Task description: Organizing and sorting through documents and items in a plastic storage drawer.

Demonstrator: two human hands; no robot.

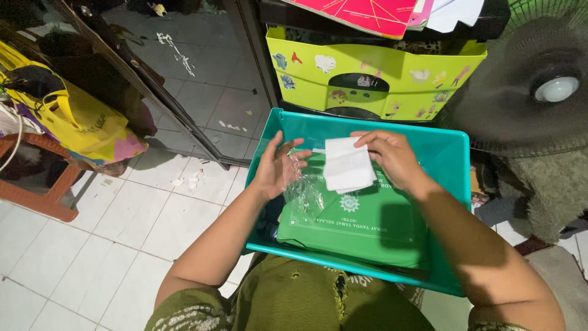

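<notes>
Over the teal plastic bin on her lap, the right hand pinches a folded white paper at its top edge, fingers closed on it. The left hand, fingers spread loosely, holds a clear plastic sleeve just beside the paper. Both hover above a green folder lying in the bin.

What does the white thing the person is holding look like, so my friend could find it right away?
Look at the teal plastic bin on the person's lap, with a green folder lying inside. Above that folder, the right hand pinches a folded white paper, while the left hand holds a crinkly clear plastic sleeve. The paper is the only flat, plain white thing there.
</notes>
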